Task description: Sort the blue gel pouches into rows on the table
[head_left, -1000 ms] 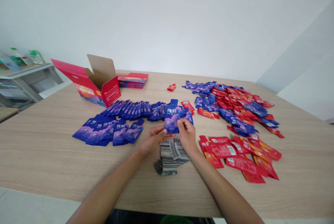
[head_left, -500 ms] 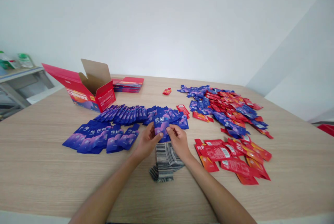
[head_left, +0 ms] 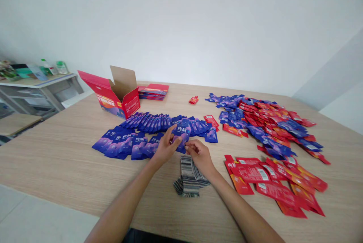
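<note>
L hand (head_left: 165, 147) & R hand (head_left: 199, 155) are both pinching one blue sachet (head_left: 181, 134), each grip clenched on its lower edge, holding it just above the table (head_left: 56, 160) w/ its printed face toward the camera. It's hovering btwn the blue sachet row (head_left: 147, 122) and a striped cloth (head_left: 189, 177) lying under the wrists. Red sachets (head_left: 272, 182) are lying to the R; an open red box (head_left: 119, 95) is sitting far L.

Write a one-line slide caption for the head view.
Both hands, left hand and right hand, hold a blue sachet above a striped cloth on a wooden table.
</note>
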`<move>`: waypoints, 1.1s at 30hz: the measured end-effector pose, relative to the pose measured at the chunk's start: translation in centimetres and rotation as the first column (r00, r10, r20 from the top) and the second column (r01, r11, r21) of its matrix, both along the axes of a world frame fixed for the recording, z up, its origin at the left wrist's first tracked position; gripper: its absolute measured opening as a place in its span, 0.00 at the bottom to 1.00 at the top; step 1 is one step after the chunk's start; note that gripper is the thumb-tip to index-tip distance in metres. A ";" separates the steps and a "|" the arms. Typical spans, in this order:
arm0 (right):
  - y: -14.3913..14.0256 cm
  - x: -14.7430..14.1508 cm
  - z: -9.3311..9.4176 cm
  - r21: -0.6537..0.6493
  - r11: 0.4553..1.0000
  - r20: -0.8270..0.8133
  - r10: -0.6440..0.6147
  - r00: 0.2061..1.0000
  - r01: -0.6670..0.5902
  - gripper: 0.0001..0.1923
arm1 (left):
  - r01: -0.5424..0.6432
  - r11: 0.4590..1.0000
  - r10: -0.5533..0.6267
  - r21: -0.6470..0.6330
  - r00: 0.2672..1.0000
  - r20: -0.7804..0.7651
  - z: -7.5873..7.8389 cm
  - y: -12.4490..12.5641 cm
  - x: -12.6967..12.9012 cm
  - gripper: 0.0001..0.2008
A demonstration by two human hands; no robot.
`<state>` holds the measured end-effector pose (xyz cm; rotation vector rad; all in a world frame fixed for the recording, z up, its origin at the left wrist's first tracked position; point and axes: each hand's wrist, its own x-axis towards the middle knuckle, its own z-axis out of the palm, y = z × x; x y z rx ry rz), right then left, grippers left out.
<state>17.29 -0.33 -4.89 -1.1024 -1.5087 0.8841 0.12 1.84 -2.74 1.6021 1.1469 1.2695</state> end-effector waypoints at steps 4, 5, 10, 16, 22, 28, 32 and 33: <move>-0.5 -0.8 -0.3 -0.047 0.996 0.016 0.074 0.997 -0.073 0.08 | -0.093 0.996 0.090 -0.011 0.980 -0.179 1.0 0.5 -1.6 0.21; -0.7 -1.0 -0.3 -0.042 0.996 0.039 0.081 0.996 -0.079 0.08 | -0.102 0.995 0.098 -0.004 0.963 -0.252 1.4 0.6 -2.2 0.18; -0.8 -0.9 -0.2 0.043 0.999 0.118 0.005 0.993 -0.010 0.10 | -0.316 0.949 0.228 -0.011 0.708 -0.668 3.6 0.3 -5.9 0.16; -0.4 -0.5 -0.5 0.020 0.999 0.089 -0.037 0.995 0.035 0.13 | -0.377 0.917 0.093 -0.126 0.512 -0.854 4.6 -0.5 -7.1 0.13; -0.5 -0.7 -0.3 0.064 0.998 0.138 -0.031 0.990 0.022 0.12 | -0.434 0.901 0.150 0.021 0.265 -0.952 4.3 -1.3 -5.9 0.18; -0.5 -0.7 -0.3 0.094 0.995 0.167 -0.050 0.985 0.034 0.12 | -0.374 0.911 0.276 0.175 0.235 -0.932 3.2 -2.0 -3.0 0.19; -0.6 -0.6 -0.2 0.101 0.994 0.194 -0.050 0.980 0.031 0.12 | -0.295 0.944 0.230 0.145 0.279 -0.932 1.4 -2.3 -0.8 0.29; -0.6 -0.5 -0.2 0.100 0.995 0.201 -0.049 0.978 0.029 0.12 | -0.287 0.951 0.197 0.118 0.267 -0.943 1.1 -2.3 -0.5 0.28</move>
